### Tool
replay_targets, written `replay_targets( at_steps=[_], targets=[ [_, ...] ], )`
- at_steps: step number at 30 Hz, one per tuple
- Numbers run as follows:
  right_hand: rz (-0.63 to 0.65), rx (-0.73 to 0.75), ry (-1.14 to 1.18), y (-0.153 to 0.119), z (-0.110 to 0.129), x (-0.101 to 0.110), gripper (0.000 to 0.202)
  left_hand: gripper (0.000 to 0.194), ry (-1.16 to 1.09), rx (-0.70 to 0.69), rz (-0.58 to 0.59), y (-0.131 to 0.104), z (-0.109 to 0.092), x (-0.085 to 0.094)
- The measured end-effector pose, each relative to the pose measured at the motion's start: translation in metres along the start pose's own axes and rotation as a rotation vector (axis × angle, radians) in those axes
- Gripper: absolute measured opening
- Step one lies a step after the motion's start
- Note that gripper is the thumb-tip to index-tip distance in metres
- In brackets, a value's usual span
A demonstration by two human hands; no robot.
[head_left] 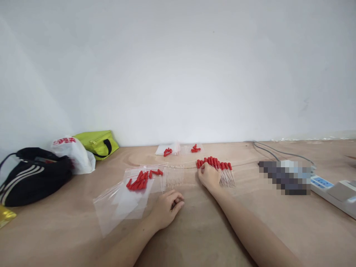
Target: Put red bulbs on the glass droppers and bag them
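Bare forearms (250, 228) stretch out: left hand (169, 207) curled, right hand (209, 176) at slender red-bulbed droppers (226, 167); whether either grip pinches, can't tell!

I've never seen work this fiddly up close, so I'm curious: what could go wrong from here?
The right hand is at the left end of the tightly packed red-topped tubes, so it might nudge neighbours out of line. The clear tubes lie side by side just beyond the left hand; a careless brush could scatter them. The loose red caps have flat plastic bags under them, so a tugged bag might send some rolling.
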State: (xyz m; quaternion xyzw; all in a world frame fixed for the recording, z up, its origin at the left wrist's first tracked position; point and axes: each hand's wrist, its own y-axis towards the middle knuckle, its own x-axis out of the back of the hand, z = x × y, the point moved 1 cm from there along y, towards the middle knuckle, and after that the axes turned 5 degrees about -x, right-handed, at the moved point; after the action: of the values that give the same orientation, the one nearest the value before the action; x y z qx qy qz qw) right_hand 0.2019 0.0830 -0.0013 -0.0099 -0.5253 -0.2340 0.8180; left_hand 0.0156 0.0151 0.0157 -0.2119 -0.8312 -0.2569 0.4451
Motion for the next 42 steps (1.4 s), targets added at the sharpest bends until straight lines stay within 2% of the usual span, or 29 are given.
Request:
replay_targets(
  at_steps=[6, 10, 14, 16, 18, 19, 23, 27, 31, 35, 39, 42],
  targets=[
    [-0.057, 0.137, -0.001, -0.013, 0.006, 0.002, 0.02, 0.01, -0.008, 0.01, -0.001, 0.0, -0.002, 0.0],
    [0.052, 0.198, 0.016, -0.024, 0.031, -0.004, 0.02, 0.009, -0.011, 0.01, -0.019, 0.0, -0.001, -0.001],
    [0.142, 0.117, 0.025, -0.028, 0.053, -0.015, 0.025, 0.013, 0.022, 0.066, -0.119, 0.003, 0.014, -0.001],
    [0.152, 0.085, 0.018, -0.028, 0.057, -0.018, 0.026, 0.015, 0.117, 0.104, -0.194, 0.006, 0.028, 0.006],
    [0.156, 0.077, 0.01, -0.029, 0.058, -0.02, 0.026, 0.011, 0.316, 0.142, -0.219, 0.01, 0.041, 0.018],
    [0.159, 0.075, 0.007, -0.029, 0.057, -0.02, 0.026, 0.01, 0.428, 0.169, -0.207, 0.014, 0.047, 0.025],
    [0.171, 0.079, 0.003, -0.03, 0.056, -0.019, 0.022, 0.012, 0.526, 0.222, -0.175, 0.033, 0.064, 0.047],
    [0.16, 0.088, 0.029, -0.032, 0.057, -0.014, 0.023, 0.013, 0.578, 0.234, -0.111, 0.053, 0.07, 0.051],
    [0.107, 0.15, 0.101, -0.04, 0.042, -0.004, 0.027, 0.009, 0.59, 0.223, -0.038, 0.062, 0.076, 0.048],
    [-0.007, 0.346, 0.23, -0.055, 0.006, 0.006, 0.027, 0.008, 0.582, 0.187, -0.008, 0.064, 0.084, 0.046],
    [-0.111, 0.486, 0.28, -0.066, -0.037, 0.012, 0.028, 0.022, 0.591, 0.143, -0.075, 0.063, 0.086, 0.042],
    [-0.146, 0.524, 0.333, -0.068, -0.057, 0.015, 0.029, 0.031, 0.582, 0.1, -0.161, 0.059, 0.079, 0.04]
  ],
)
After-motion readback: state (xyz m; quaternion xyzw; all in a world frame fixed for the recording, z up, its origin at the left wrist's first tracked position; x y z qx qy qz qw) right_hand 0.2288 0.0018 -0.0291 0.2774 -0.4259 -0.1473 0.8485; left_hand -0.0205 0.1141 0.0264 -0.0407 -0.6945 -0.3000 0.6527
